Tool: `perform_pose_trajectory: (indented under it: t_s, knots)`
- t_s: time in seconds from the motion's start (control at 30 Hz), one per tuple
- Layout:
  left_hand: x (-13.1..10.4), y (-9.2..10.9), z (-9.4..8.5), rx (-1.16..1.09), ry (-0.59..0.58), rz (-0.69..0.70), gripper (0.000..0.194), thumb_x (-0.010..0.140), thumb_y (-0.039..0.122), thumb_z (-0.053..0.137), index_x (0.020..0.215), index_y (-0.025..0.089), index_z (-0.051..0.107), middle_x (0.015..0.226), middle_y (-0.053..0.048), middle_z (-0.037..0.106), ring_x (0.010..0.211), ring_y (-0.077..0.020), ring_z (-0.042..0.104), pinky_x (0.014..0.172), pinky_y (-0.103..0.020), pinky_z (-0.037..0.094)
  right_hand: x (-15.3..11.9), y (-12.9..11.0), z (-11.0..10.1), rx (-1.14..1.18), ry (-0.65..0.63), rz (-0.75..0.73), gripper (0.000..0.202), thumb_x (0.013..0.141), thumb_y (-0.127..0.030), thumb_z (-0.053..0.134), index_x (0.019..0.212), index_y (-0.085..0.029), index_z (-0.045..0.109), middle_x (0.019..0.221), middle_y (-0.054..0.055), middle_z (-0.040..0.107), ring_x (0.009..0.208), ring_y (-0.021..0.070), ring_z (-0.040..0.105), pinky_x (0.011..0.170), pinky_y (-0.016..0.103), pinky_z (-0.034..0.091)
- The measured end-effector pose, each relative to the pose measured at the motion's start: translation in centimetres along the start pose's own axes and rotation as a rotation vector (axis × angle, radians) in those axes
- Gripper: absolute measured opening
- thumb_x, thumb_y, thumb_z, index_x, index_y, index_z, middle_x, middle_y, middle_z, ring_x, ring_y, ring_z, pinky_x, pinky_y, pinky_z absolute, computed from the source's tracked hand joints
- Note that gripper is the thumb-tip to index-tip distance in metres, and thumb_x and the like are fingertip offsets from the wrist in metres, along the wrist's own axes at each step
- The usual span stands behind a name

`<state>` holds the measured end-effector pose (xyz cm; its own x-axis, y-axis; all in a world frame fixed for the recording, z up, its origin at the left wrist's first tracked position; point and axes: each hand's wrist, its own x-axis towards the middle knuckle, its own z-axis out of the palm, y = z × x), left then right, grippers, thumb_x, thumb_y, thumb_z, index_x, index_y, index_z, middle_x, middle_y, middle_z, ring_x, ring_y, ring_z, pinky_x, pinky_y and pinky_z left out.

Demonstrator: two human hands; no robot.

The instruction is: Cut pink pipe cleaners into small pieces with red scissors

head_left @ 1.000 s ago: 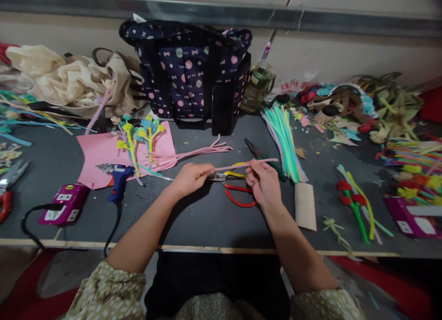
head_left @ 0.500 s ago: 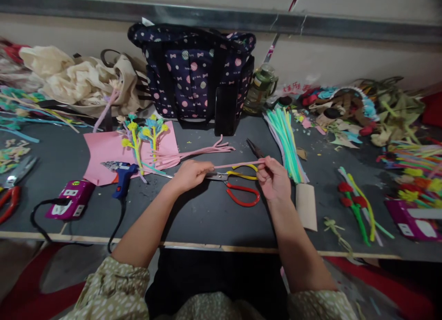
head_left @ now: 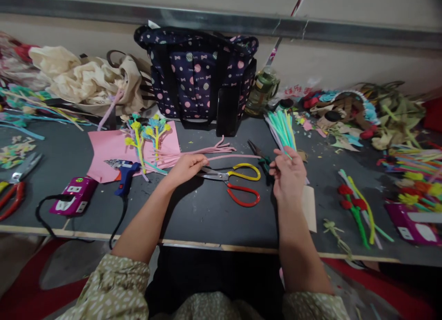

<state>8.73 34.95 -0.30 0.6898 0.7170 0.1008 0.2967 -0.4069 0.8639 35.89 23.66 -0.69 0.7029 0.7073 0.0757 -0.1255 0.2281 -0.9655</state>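
My left hand (head_left: 188, 168) is closed in a pinch on one end of a pink pipe cleaner (head_left: 235, 157), whose free end points right. Below it, scissors (head_left: 224, 176) with one yellow and one red handle lie on the table, blades toward that hand. My right hand (head_left: 289, 172) is loosely open with bent fingers, over the lower part of a bundle of green, yellow and lilac pipe cleaners (head_left: 282, 126). Close to its fingertips lie dark-handled pliers (head_left: 258, 152). More pink pipe cleaners (head_left: 207, 149) lie behind my left hand.
A blue glue gun (head_left: 126, 175) and pink sheet (head_left: 103, 147) with pipe-cleaner flowers (head_left: 137, 138) are at left, near a purple power strip (head_left: 74, 195). A patterned bag (head_left: 193, 76), phone (head_left: 227, 112) and green bottle (head_left: 261, 92) stand behind. Red flowers (head_left: 355, 205) lie right.
My right hand has let go of the pink pipe cleaner and moved right to the green bundle. My left hand still holds the other end. The view has shifted slightly.
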Motion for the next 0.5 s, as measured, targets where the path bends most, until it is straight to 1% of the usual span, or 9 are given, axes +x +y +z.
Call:
perform_pose_trajectory:
  t_s: [0.07, 0.13, 0.2, 0.27, 0.33, 0.43, 0.5]
  knots:
    - [0.0, 0.0, 0.0, -0.022, 0.002, -0.02, 0.03, 0.089, 0.036, 0.048, 0.078, 0.014, 0.065, 0.056, 0.003, 0.047, 0.053, -0.0103, 0.042, 0.053, -0.021, 0.031, -0.4, 0.1, 0.4, -0.114, -0.088, -0.037, 0.035, 0.08, -0.035, 0.067, 0.113, -0.026, 0.059, 0.105, 0.003, 0.067, 0.064, 0.009, 0.058, 0.046, 0.018, 0.044]
    - [0.0, -0.1, -0.1, -0.05, -0.013, -0.047, 0.032, 0.089, 0.038, 0.048, 0.079, 0.014, 0.065, 0.053, 0.004, 0.044, 0.051, -0.0096, 0.039, 0.051, -0.021, 0.029, -0.6, 0.3, 0.5, -0.301, -0.175, -0.124, 0.035, 0.083, -0.037, 0.064, 0.115, -0.025, 0.061, 0.107, 0.005, 0.067, 0.078, 0.0144, 0.062, 0.056, 0.024, 0.049]
    - [0.0, -0.2, -0.2, -0.089, -0.043, -0.073, 0.034, 0.089, 0.04, 0.048, 0.08, 0.013, 0.065, 0.052, 0.005, 0.039, 0.048, -0.0087, 0.035, 0.049, -0.02, 0.026, -0.7, 0.6, 0.6, -0.535, -0.255, -0.292, 0.035, 0.082, -0.038, 0.065, 0.115, -0.025, 0.064, 0.111, 0.008, 0.067, 0.096, 0.0209, 0.062, 0.073, 0.034, 0.052]
    - [0.0, -0.2, -0.2, -0.124, -0.077, -0.096, 0.034, 0.089, 0.041, 0.047, 0.083, 0.012, 0.065, 0.051, 0.006, 0.037, 0.047, -0.0083, 0.032, 0.048, -0.02, 0.024, -0.8, 1.0, 0.7, -0.723, -0.343, -0.473, 0.033, 0.083, -0.036, 0.065, 0.114, -0.025, 0.066, 0.113, 0.008, 0.067, 0.107, 0.0247, 0.058, 0.089, 0.042, 0.048]
    - [-0.1, 0.0, -0.2, -0.132, -0.106, -0.11, 0.034, 0.089, 0.041, 0.047, 0.083, 0.012, 0.065, 0.051, 0.006, 0.037, 0.047, -0.0083, 0.033, 0.048, -0.02, 0.024, -1.1, 1.2, 1.0, -0.835, -0.431, -0.596, 0.029, 0.086, -0.033, 0.062, 0.114, -0.025, 0.067, 0.11, 0.008, 0.069, 0.11, 0.0253, 0.058, 0.097, 0.045, 0.043]
    - [-0.2, 0.7, 0.3, -0.098, -0.14, -0.095, 0.031, 0.089, 0.038, 0.048, 0.08, 0.013, 0.065, 0.052, 0.006, 0.041, 0.049, -0.0085, 0.036, 0.05, -0.021, 0.028, -2.0, 1.5, 1.7, -0.938, -0.531, -0.671, 0.028, 0.09, -0.027, 0.057, 0.115, -0.027, 0.067, 0.107, 0.007, 0.071, 0.109, 0.0247, 0.06, 0.101, 0.047, 0.038]
    - [-0.3, 1.2, 0.9, -0.08, -0.169, -0.062, 0.03, 0.089, 0.036, 0.047, 0.077, 0.014, 0.064, 0.053, 0.005, 0.045, 0.05, -0.0089, 0.039, 0.052, -0.021, 0.031, -2.8, 1.7, 2.2, -0.938, -0.623, -0.698, 0.03, 0.09, -0.025, 0.055, 0.118, -0.027, 0.066, 0.109, 0.007, 0.071, 0.107, 0.0241, 0.062, 0.101, 0.047, 0.039]
